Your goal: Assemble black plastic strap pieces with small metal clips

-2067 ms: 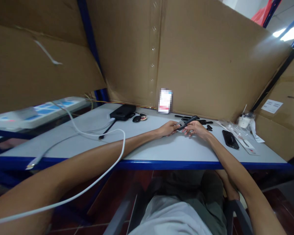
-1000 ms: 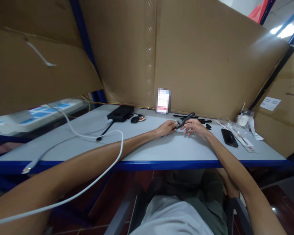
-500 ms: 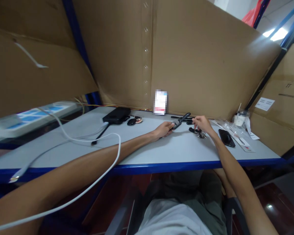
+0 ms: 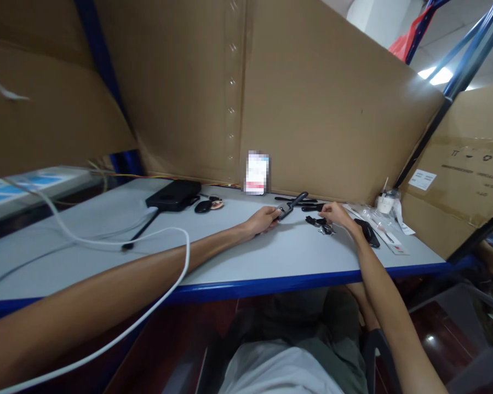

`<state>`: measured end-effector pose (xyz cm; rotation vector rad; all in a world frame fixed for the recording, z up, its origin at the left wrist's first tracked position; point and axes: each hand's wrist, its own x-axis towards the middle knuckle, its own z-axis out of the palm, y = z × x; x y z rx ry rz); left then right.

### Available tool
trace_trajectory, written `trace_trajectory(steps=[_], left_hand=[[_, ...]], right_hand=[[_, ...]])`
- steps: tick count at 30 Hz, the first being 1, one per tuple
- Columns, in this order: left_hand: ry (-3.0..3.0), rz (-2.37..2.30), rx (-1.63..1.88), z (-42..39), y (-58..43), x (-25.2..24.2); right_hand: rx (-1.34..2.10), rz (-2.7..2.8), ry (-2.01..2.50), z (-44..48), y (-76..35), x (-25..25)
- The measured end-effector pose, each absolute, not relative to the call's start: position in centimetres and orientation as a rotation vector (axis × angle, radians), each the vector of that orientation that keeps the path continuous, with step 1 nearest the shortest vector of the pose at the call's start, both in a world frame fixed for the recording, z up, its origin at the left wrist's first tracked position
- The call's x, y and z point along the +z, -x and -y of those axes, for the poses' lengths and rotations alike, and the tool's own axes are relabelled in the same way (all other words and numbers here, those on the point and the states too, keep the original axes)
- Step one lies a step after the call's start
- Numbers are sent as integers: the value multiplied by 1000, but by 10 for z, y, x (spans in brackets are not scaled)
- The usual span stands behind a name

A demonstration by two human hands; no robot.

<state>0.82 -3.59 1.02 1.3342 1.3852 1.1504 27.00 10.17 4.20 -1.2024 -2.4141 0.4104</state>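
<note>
My left hand (image 4: 265, 220) is closed around a grey-and-black tool (image 4: 286, 210) with a long dark end that points up and to the right; its exact kind is unclear. My right hand (image 4: 337, 214) is low over the tabletop, fingers bent together. Its fingertips meet the end of a small black piece (image 4: 311, 208), and whether they grip it is hard to see. Just below those fingers lies a small heap of black and clear-wrapped bits (image 4: 322, 225). Thin black lengths (image 4: 290, 200) rest behind the tool.
A lit phone (image 4: 257, 174) leans against the cardboard wall (image 4: 304, 98). On the left are a black box (image 4: 175, 195), a black oval item (image 4: 203, 207) and a white cable (image 4: 187, 246) crossing my left arm. Right: a dark phone (image 4: 368, 234), plastic packaging (image 4: 376, 218), a cup (image 4: 385, 203).
The view has swung a little to the right. My right hand has lowered slightly toward the small heap. My left hand keeps its hold on the tool.
</note>
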Motion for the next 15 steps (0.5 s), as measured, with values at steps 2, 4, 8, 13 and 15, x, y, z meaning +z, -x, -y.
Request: trace_trajectory(steps=[2, 4, 8, 13, 15], left_hand=[[-1335, -1380, 1151, 35, -8, 10], [-1334, -1379, 1149, 35, -7, 9], [-1337, -1394, 1136, 34, -7, 8], [-1345, -1404, 1126, 34, -6, 7], [-1347, -1397, 1129, 35, -7, 7]], right_hand=[[624, 2486, 1171, -98, -270, 44], [826, 2566, 1153, -95, -273, 48], [751, 2628, 1178, -92, -271, 49], [133, 2519, 1209, -87, -249, 35], [121, 2562, 1234, -85, -243, 29]])
